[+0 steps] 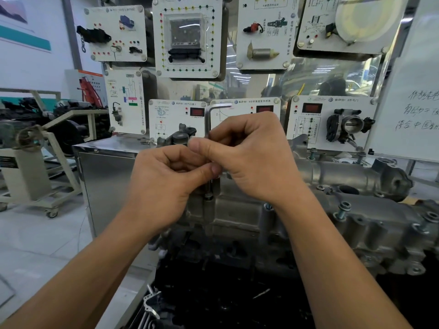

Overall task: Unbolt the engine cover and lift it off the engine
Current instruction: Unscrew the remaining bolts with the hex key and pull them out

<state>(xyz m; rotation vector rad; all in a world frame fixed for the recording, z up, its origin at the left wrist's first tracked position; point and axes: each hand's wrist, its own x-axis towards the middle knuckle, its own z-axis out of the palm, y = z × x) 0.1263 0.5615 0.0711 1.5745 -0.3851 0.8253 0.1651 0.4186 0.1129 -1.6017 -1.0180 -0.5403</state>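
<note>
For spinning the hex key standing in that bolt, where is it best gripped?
Probably pinch the upright shaft of the hex key from both sides, as the left hand and right hand do. It stands vertical in the bolt, its short arm bent over on top.

Left hand (164, 184): raised at mid-frame, back to the camera, fingers curled in, thumb stretched right to touch the right hand.
Right hand (251, 155): just above and right of the left, back to the camera, fingers pinched closed together.
Forearms: bare, rising from the lower corners and converging toward the centre.
</note>
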